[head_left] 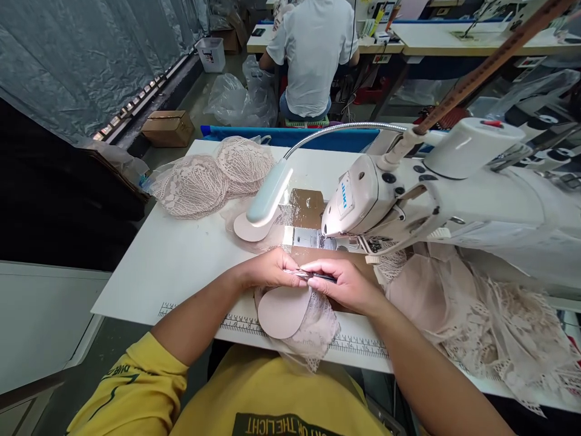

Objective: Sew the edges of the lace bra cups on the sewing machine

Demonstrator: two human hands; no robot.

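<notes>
My left hand [272, 267] is closed, pinching the upper edge of a pale pink lace piece. A smooth oval foam cup [284, 312] lies on that piece, and its lace [321, 321] hangs over the table's front edge. My right hand [342, 280] is closed around thread snips [325, 277] with a dark handle. Their metal end points left and meets the left fingers, which partly hide it. Both hands are just in front of the sewing machine's needle area [324, 239]. Another foam cup [252, 227] with sheer fabric lies behind my left hand, under the lamp.
A white sewing machine [363, 194] fills the right side, with a bendable lamp [270, 191] arching leftward. Stacked lace cups [195, 184] lie at the back left. Lace fabric [472, 303] heaps at the right. A person in white [313, 54] sits at a table ahead.
</notes>
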